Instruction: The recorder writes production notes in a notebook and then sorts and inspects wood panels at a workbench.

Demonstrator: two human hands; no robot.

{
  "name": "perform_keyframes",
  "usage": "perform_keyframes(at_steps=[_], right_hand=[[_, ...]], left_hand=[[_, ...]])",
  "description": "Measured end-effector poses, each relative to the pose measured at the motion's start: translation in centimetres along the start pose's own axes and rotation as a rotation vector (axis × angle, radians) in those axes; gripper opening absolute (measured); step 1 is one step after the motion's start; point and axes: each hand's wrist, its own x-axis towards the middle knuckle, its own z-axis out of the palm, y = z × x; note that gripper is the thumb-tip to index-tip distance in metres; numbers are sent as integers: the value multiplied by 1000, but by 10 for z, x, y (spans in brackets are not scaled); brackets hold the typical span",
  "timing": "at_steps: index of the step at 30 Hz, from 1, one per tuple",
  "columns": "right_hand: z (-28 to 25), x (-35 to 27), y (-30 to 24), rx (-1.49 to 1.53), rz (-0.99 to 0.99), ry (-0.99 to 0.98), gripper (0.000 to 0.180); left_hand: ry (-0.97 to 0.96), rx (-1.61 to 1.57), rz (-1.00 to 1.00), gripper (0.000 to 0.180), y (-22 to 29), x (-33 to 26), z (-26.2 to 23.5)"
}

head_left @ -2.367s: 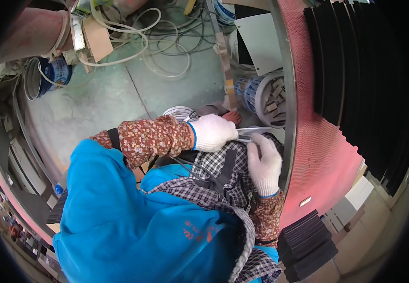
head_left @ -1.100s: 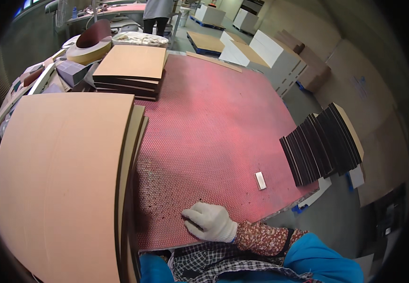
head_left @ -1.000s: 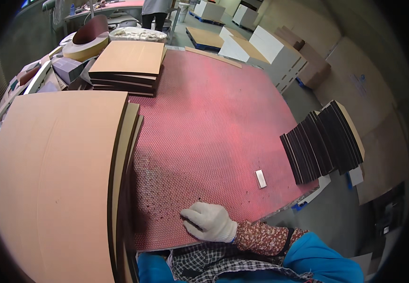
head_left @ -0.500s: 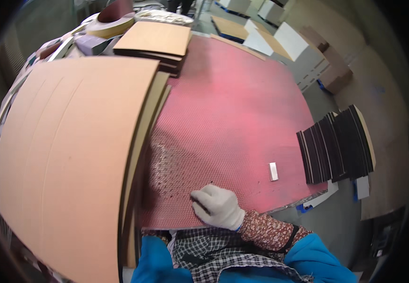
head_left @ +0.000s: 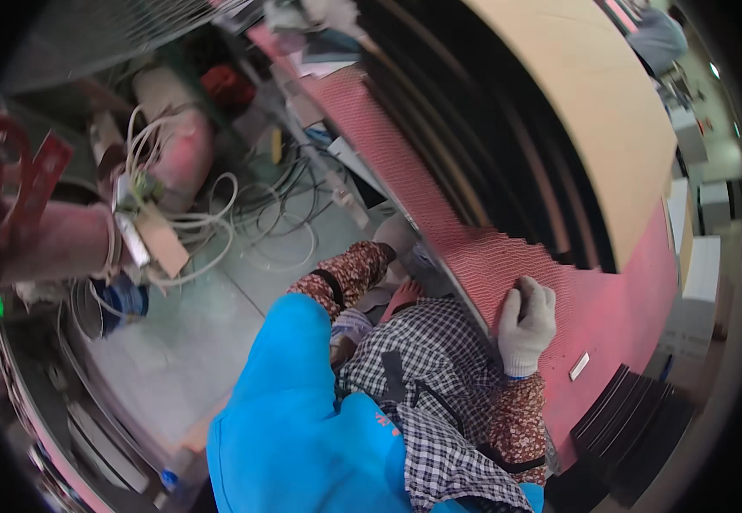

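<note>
Right hand (head_left: 528, 325), white knit glove: fingers half bent, thumb slightly apart from the forefinger; no object visible in the grip. Fingertips rest on the pink, fine-textured bench (head_left: 508, 261), close to its near edge.

Left hand (head_left: 396, 233), pale glove: blurred, reaching down on the other side of that edge, below bench level. Fingers not distinguishable; cannot tell how far they are spread, or whether they hold or touch anything. A blurred bluish-white object (head_left: 422, 258) is just beside this hand; its kind cannot be made out.

Small silvery-white rectangular block (head_left: 579, 367): lies flat on the bench, near the right hand, to its right and toward the wearer, apart from the fingers.

Tall stack of tan-faced boards with black edges (head_left: 508, 120): on the bench beyond the right fingers, not touching them; edges smeared by blur. Second stack, dark thin boards (head_left: 632, 410): farther right than the block, at the bench's border; support unclear.

Left side: pale looped hoses (head_left: 232, 221) above the grey-green floor (head_left: 209, 342); blue bucket (head_left: 123, 297) on its side. A bare foot (head_left: 402, 295) shows below the left hand.
</note>
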Motion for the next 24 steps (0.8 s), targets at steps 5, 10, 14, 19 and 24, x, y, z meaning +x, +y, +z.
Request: perform_keyframes(at_steps=[5,10,14,19,24], right_hand=[[0,2,-1,58,5,-66,22],[1,2,2,6,-39,-58,23],[0,-3,4,2,-6,-53,23],[0,-7,8,-13,42,-50,24],[1,-6,9,16,52,-56,24]], left_hand=[[34,-644,-260,50,-10,-35,-73],[-17,-1146,-351,51,-62,10,-26],[239,-1313,-388,41,-50,52,3],[379,-1549,-490,27,-19,70,-16],[335,-1675,-470,35,-15,53,-56]])
